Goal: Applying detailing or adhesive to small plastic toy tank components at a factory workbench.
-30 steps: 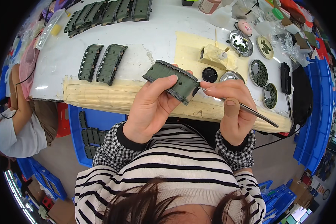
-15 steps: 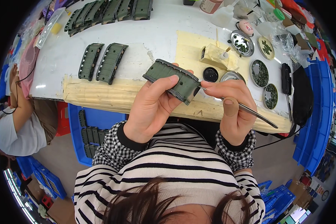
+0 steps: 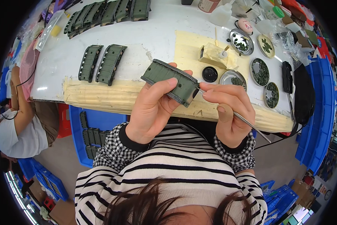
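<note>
Panel and tool in two bare hands, seen from above. The left grip (image 3: 148, 108) is closed about a green panel (image 3: 181, 90), thumb on its upper face, and bears it tilted above the near edge of the counter (image 3: 134, 52). The right grip (image 3: 232, 108) is narrow, pinching a thin metal tool (image 3: 253, 126) that slants down to the right; its tip lies at the panel's right end, though contact cannot be told. To the left, two similar panels (image 3: 111, 64) lie side by side; a row (image 3: 114, 13) of others occupies the far side. Right of the held panel are a round black lid (image 3: 209, 74), a yellowish block (image 3: 209, 56) and a metal dish (image 3: 226, 78) containing small green pieces (image 3: 237, 81).
</note>
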`<action>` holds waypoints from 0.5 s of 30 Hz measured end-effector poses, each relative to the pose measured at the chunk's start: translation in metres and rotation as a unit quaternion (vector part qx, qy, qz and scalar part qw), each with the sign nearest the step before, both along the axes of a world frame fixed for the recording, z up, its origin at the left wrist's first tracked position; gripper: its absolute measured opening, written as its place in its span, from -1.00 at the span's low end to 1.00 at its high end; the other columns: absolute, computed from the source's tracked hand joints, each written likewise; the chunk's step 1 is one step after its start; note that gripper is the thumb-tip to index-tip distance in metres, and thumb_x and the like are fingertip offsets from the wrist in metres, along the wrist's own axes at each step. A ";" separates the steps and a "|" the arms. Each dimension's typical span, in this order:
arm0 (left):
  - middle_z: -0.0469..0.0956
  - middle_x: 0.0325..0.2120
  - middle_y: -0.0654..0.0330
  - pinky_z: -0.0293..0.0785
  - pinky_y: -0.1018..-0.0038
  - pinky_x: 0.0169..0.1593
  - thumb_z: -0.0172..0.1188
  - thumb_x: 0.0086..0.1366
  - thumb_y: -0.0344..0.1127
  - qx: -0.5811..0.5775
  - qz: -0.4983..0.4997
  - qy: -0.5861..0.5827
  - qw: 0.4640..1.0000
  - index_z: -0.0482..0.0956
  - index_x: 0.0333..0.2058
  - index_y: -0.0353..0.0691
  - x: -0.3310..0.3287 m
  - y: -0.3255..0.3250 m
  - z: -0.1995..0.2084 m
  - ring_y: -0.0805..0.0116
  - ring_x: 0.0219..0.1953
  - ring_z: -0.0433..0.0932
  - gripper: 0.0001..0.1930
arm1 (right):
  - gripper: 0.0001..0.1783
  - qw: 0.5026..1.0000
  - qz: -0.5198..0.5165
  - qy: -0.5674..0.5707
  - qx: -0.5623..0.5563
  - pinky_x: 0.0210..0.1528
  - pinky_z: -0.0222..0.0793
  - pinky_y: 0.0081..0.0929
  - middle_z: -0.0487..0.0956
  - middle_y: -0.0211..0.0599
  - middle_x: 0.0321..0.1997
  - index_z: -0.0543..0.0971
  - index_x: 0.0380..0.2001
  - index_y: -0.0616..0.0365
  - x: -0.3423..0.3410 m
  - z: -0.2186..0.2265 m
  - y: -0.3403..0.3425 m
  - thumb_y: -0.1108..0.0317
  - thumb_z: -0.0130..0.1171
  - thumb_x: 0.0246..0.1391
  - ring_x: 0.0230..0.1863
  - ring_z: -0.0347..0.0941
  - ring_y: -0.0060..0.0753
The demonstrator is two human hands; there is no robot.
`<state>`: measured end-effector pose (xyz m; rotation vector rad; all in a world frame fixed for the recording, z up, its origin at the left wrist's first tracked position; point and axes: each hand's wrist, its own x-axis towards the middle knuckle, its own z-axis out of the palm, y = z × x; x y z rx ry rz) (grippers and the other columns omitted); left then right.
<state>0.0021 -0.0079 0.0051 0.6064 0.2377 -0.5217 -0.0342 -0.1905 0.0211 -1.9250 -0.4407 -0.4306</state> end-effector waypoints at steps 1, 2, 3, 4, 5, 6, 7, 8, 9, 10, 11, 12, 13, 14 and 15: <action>0.46 0.01 -0.03 0.56 0.44 0.03 0.07 0.31 -0.43 -0.001 -0.001 -0.003 1.000 0.30 0.05 -0.25 0.000 0.000 0.000 0.32 -0.02 0.54 -0.66 | -0.83 1.000 0.000 -0.005 -0.014 -0.24 0.47 -0.55 0.60 -0.14 -0.16 0.63 -0.25 0.25 0.000 0.002 0.000 0.56 0.19 0.04 -0.25 0.55 -0.35; 0.46 0.01 -0.03 0.55 0.44 0.03 0.07 0.30 -0.43 -0.003 -0.001 -0.007 1.000 0.29 0.05 -0.25 -0.001 0.001 0.000 0.32 -0.02 0.54 -0.65 | -0.82 1.000 -0.001 -0.010 -0.028 -0.25 0.47 -0.55 0.60 -0.14 -0.15 0.63 -0.25 0.25 -0.001 0.004 0.000 0.56 0.20 0.03 -0.25 0.55 -0.34; 0.45 0.01 -0.04 0.55 0.44 0.03 0.07 0.31 -0.43 -0.002 -0.004 -0.009 1.000 0.28 0.06 -0.25 -0.001 0.001 0.000 0.31 -0.02 0.54 -0.64 | -0.81 0.999 0.000 -0.014 -0.036 -0.24 0.48 -0.54 0.60 -0.13 -0.15 0.63 -0.25 0.24 -0.001 0.006 -0.001 0.57 0.21 0.01 -0.24 0.55 -0.33; 0.45 0.01 -0.05 0.55 0.43 0.03 0.06 0.31 -0.43 -0.001 -0.007 -0.012 1.000 0.28 0.07 -0.25 -0.001 0.001 0.000 0.31 -0.01 0.54 -0.64 | -0.80 0.999 0.001 -0.018 -0.044 -0.24 0.49 -0.53 0.60 -0.13 -0.15 0.63 -0.24 0.24 -0.002 0.007 -0.001 0.58 0.22 -0.01 -0.24 0.55 -0.32; 0.45 0.01 -0.06 0.55 0.43 0.03 0.06 0.31 -0.43 0.000 -0.009 -0.015 1.000 0.27 0.08 -0.25 -0.002 0.001 0.001 0.30 -0.01 0.53 -0.63 | -0.78 0.998 0.002 -0.022 -0.053 -0.23 0.49 -0.52 0.60 -0.13 -0.14 0.63 -0.24 0.23 -0.003 0.008 -0.001 0.58 0.23 -0.02 -0.23 0.56 -0.32; 0.45 0.02 -0.07 0.55 0.42 0.03 0.05 0.31 -0.43 -0.003 -0.014 -0.018 1.000 0.26 0.08 -0.25 -0.002 0.001 0.001 0.29 -0.01 0.53 -0.62 | -0.77 0.998 0.006 -0.020 -0.055 -0.22 0.50 -0.52 0.60 -0.13 -0.13 0.63 -0.23 0.23 -0.004 0.009 -0.002 0.59 0.23 -0.03 -0.22 0.56 -0.31; 0.44 0.02 -0.08 0.55 0.41 0.03 0.05 0.31 -0.43 -0.005 -0.018 -0.021 1.000 0.26 0.09 -0.25 -0.002 0.002 0.000 0.28 -0.01 0.53 -0.61 | -0.75 0.998 0.010 -0.018 -0.058 -0.22 0.50 -0.52 0.59 -0.13 -0.12 0.62 -0.22 0.22 -0.006 0.010 -0.003 0.60 0.23 -0.04 -0.22 0.56 -0.30; 0.44 0.02 -0.09 0.55 0.39 0.03 0.04 0.31 -0.44 -0.008 -0.022 -0.024 0.999 0.25 0.10 -0.25 -0.003 0.002 0.000 0.27 0.00 0.53 -0.61 | -0.73 0.998 0.014 -0.016 -0.060 -0.21 0.50 -0.52 0.59 -0.13 -0.11 0.62 -0.21 0.22 -0.007 0.011 -0.004 0.61 0.24 -0.06 -0.21 0.56 -0.30; 0.44 0.03 -0.10 0.55 0.38 0.03 0.04 0.31 -0.44 -0.010 -0.023 -0.024 0.999 0.24 0.11 -0.25 -0.003 0.003 0.000 0.25 0.00 0.53 -0.60 | -0.71 0.998 0.016 -0.017 -0.063 -0.20 0.51 -0.51 0.58 -0.12 -0.10 0.61 -0.20 0.22 -0.008 0.011 -0.004 0.61 0.24 -0.06 -0.20 0.56 -0.30; 0.43 0.03 -0.11 0.55 0.36 0.03 0.03 0.31 -0.44 -0.012 -0.024 -0.025 0.999 0.23 0.12 -0.25 -0.003 0.003 0.000 0.24 0.00 0.53 -0.59 | -0.70 0.998 0.019 -0.018 -0.065 -0.19 0.51 -0.51 0.58 -0.12 -0.08 0.61 -0.18 0.21 -0.009 0.013 -0.004 0.61 0.24 -0.07 -0.19 0.56 -0.29; 0.43 0.03 -0.11 0.55 0.35 0.03 0.03 0.31 -0.45 -0.015 -0.024 -0.025 0.999 0.23 0.12 -0.26 -0.003 0.003 0.000 0.23 0.00 0.53 -0.59 | -0.68 0.997 0.022 -0.018 -0.068 -0.18 0.51 -0.50 0.57 -0.12 -0.07 0.60 -0.17 0.21 -0.009 0.013 -0.003 0.61 0.24 -0.07 -0.19 0.56 -0.29; 0.42 0.04 -0.12 0.55 0.34 0.04 0.03 0.31 -0.45 -0.019 -0.024 -0.026 0.999 0.22 0.13 -0.25 -0.003 0.003 0.000 0.22 0.00 0.53 -0.58 | -0.67 0.997 0.023 -0.019 -0.069 -0.17 0.51 -0.50 0.57 -0.12 -0.06 0.60 -0.16 0.21 -0.010 0.014 -0.004 0.62 0.24 -0.08 -0.18 0.56 -0.28; 0.42 0.04 -0.12 0.54 0.33 0.04 0.02 0.31 -0.45 -0.023 -0.023 -0.026 0.999 0.22 0.13 -0.25 -0.004 0.003 0.000 0.21 0.01 0.52 -0.58 | -0.66 0.997 0.026 -0.019 -0.069 -0.16 0.51 -0.49 0.57 -0.12 -0.05 0.59 -0.16 0.21 -0.010 0.014 -0.004 0.62 0.24 -0.08 -0.17 0.56 -0.28; 0.41 0.04 -0.12 0.54 0.32 0.05 0.02 0.31 -0.45 -0.027 -0.022 -0.027 0.999 0.22 0.14 -0.25 -0.004 0.003 -0.001 0.20 0.01 0.52 -0.58 | -0.65 0.997 0.028 -0.020 -0.070 -0.15 0.51 -0.48 0.56 -0.12 -0.05 0.59 -0.15 0.22 -0.011 0.015 -0.004 0.62 0.24 -0.09 -0.16 0.56 -0.28; 0.41 0.05 -0.12 0.54 0.32 0.06 0.01 0.31 -0.45 -0.032 -0.023 -0.030 0.999 0.21 0.14 -0.24 -0.004 0.003 -0.001 0.19 0.01 0.52 -0.58 | -0.65 0.997 0.025 -0.025 -0.069 -0.15 0.51 -0.48 0.56 -0.12 -0.04 0.59 -0.15 0.22 -0.011 0.014 -0.004 0.63 0.24 -0.09 -0.16 0.56 -0.27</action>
